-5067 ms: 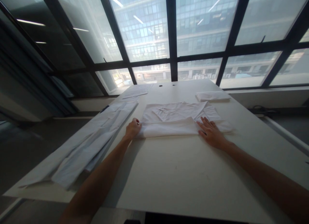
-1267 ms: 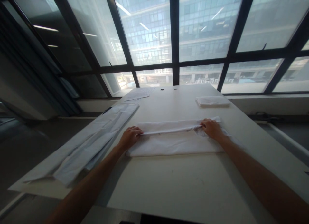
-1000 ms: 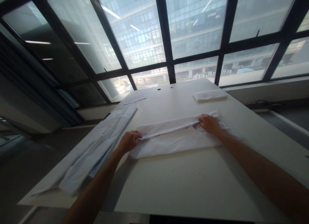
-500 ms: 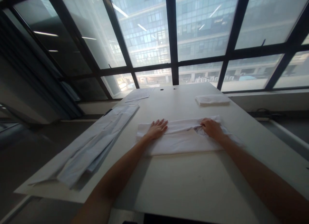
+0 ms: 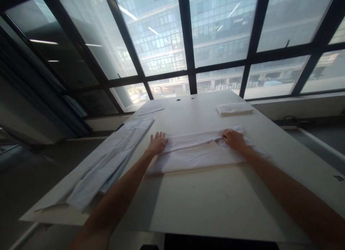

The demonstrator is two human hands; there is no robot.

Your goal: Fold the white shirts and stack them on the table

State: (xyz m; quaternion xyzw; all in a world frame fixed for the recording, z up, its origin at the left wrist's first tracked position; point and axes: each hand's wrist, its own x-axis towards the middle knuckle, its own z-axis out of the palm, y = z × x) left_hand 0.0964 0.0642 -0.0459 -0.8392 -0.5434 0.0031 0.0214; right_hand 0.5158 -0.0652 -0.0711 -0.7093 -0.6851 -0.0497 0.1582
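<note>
A white garment (image 5: 192, 158) lies across the table in a long folded strip, with a crease running along its length. My left hand (image 5: 157, 144) rests on its left end, palm down and fingers spread. At the right part, my right hand (image 5: 234, 139) has its fingers curled onto the cloth, pinching it beside a bunched opening. The fabric under the right palm is hidden. Loose cloth trails out to the right of that wrist.
The white table (image 5: 194, 203) reaches to the window. Along its left side lie long white garments (image 5: 107, 160), with another flat white cloth (image 5: 152, 107) beyond them. A neatly folded white stack (image 5: 234, 109) sits at the back right. A dark curtain (image 5: 40, 77) hangs at the left.
My left hand has slid left along the cloth to its left end, fingers still spread. The right hand keeps its hold in about the same place. The view has shifted slightly.
</note>
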